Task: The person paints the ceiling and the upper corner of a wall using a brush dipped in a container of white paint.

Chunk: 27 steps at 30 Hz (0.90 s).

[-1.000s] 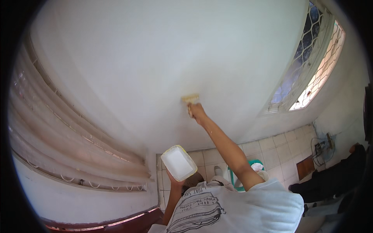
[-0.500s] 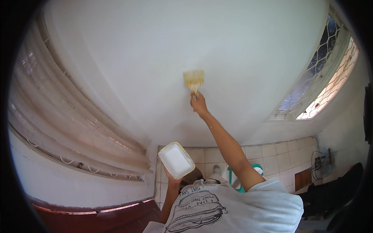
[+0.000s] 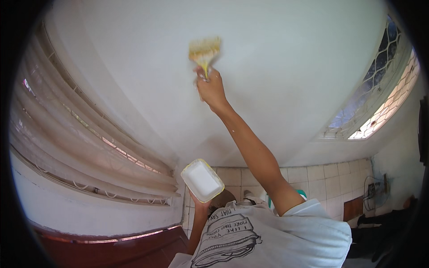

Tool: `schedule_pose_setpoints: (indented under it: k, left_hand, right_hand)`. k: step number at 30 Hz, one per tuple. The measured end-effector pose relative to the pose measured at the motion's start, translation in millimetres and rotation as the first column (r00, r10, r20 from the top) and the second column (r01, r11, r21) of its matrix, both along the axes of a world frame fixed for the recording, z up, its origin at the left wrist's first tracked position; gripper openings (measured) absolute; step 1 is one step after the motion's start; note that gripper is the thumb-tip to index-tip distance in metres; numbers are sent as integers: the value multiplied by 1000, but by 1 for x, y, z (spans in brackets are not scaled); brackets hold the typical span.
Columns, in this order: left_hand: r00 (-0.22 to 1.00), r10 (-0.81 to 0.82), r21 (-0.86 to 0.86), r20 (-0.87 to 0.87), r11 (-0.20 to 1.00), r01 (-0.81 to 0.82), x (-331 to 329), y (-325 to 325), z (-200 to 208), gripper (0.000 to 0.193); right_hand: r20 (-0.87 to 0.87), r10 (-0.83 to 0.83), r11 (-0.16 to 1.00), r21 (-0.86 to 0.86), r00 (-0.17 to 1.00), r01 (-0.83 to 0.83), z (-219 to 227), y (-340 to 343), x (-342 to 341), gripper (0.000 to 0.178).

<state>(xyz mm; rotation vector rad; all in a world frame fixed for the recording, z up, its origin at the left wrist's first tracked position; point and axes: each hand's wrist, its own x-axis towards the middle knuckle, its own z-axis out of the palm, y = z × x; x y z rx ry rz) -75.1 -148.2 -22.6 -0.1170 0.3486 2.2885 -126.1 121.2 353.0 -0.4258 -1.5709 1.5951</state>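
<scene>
My right hand (image 3: 211, 87) is raised at the end of a stretched arm and grips the handle of a wide paintbrush (image 3: 204, 50). Its pale yellow bristles press against the white wall (image 3: 286, 67). My left hand (image 3: 199, 206) is held close to my chest and supports from below a small rectangular white tray (image 3: 202, 180) with a yellowish rim. The tray is tilted and looks filled with white paint. My white printed T-shirt (image 3: 268, 236) fills the lower middle.
Pale curtains (image 3: 89, 147) hang over a barred window on the left. A window with a patterned grille (image 3: 380, 98) is at the right. Light floor tiles (image 3: 330, 178), a green object (image 3: 302, 193) and a dark red wooden edge (image 3: 129, 245) lie below.
My right hand has carried the brush upward across the wall, and the arm has stretched further. The tray in my left hand has stayed close to my chest.
</scene>
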Motion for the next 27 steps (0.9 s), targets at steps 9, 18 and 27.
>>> schedule_pose_setpoints:
  k: [9, 18, 27]
  left_hand:
    - [996, 69, -12, 49, 998, -69, 16, 13, 31, 50]
    - [990, 132, -115, -49, 984, -137, 14, 7, 24, 51]
    - [992, 126, -178, -12, 976, -126, 18, 10, 42, 52]
  right_hand:
    - [236, -16, 988, -144, 972, 51, -223, 33, 6, 27]
    - [13, 178, 820, -554, 984, -142, -257, 43, -5, 16]
    - [-84, 239, 920, -298, 967, -254, -55, -12, -4, 28]
